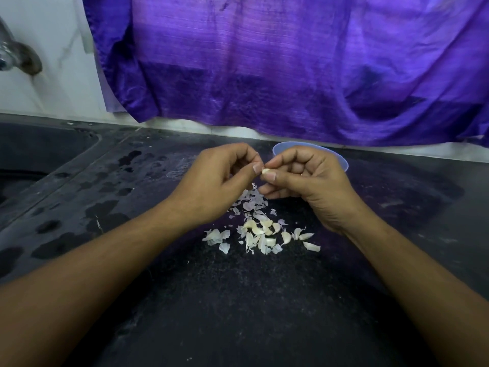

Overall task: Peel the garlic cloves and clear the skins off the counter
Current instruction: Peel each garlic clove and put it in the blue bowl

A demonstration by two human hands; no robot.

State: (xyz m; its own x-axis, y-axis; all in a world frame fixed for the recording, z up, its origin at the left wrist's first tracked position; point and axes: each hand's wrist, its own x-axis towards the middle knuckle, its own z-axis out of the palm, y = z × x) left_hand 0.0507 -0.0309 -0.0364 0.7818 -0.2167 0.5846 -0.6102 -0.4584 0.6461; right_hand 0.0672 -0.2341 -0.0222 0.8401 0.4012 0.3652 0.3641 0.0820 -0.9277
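Note:
My right hand pinches a small pale garlic clove between thumb and forefinger above the dark counter. My left hand meets it, thumb and fingertips pinching at the clove's left end. Below the hands lies a loose pile of white and purplish garlic skins. Nearer me sit several whole cloves mixed with more skins.
A light blue bowl stands behind my right hand, mostly hidden. A dark sink lies at the left with a metal tap above it. Wet patches mark the counter's left side. A purple cloth hangs on the back wall.

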